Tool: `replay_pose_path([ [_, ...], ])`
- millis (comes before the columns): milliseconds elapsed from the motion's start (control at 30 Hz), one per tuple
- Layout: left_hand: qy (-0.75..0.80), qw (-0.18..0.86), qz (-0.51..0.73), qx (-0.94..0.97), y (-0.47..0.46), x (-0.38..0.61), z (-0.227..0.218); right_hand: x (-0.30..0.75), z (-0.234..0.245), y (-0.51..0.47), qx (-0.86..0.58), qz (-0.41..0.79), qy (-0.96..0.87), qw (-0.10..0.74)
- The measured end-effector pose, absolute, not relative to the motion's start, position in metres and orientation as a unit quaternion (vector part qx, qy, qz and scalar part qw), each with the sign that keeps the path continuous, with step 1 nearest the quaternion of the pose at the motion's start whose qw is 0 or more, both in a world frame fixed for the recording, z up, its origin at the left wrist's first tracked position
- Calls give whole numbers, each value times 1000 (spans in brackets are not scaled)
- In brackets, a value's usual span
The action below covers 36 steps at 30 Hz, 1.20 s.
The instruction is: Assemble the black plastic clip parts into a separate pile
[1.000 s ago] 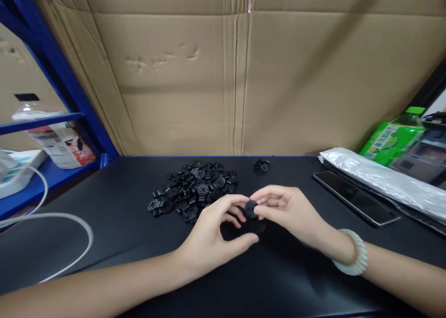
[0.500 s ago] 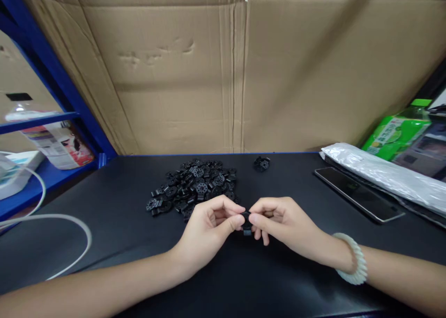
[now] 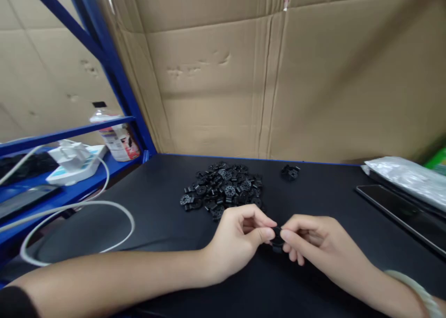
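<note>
Fingertips of left hand (image 3: 237, 244) and right hand (image 3: 325, 246) pinching one small black part (image 3: 278, 240), other fingers curled

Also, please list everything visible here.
Table: 1, black, centre
Parts pile: 1, black, middle
Cluster: 1, black, beside pile
Phone: 1, black, right
Package: 1, silver, behind phone
Cropped object: 1, green, right edge
Cardboard: uncounted, brown, background
Shelf: 1, blue, left
Bottle: 1, multicoloured, shelf
Power strip: 1, white, shelf
Plugs: uncounted, white, power strip
Flat device: 1, dark, shelf
Cables: uncounted, white, left
Held part: 1, black, lower centre
Bracelet: 1, pale, lower right
Sleeve: 1, black, lower left
Hands: 2, bare, holding part
</note>
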<state>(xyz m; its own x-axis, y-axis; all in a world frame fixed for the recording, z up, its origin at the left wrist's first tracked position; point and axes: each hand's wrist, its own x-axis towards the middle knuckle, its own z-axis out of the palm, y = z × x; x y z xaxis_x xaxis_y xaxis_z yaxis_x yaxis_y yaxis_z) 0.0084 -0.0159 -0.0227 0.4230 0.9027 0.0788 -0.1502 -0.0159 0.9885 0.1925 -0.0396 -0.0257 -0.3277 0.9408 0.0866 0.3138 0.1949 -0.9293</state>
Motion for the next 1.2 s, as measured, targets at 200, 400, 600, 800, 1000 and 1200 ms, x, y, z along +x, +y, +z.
replay_pose_path([
  [200,324,620,432,569,-19,8,-28,190,-27,-39,-467,418,-701,340],
  [400,338,593,415,602,-20,7,-27,184,-27,-42,-473,421,-702,327],
  [600,329,546,407,654,-19,3,-24,189,-28,-37,-462,438,-690,344],
  [800,295,198,444,823,1,-15,11,195,-27,-34,-459,421,-704,341],
  [1000,420,7,403,813,54,-42,27,203,-25,-21,-474,372,-700,383],
  [1200,426,-58,356,830,69,-49,18,245,-24,18,-523,119,-753,383],
])
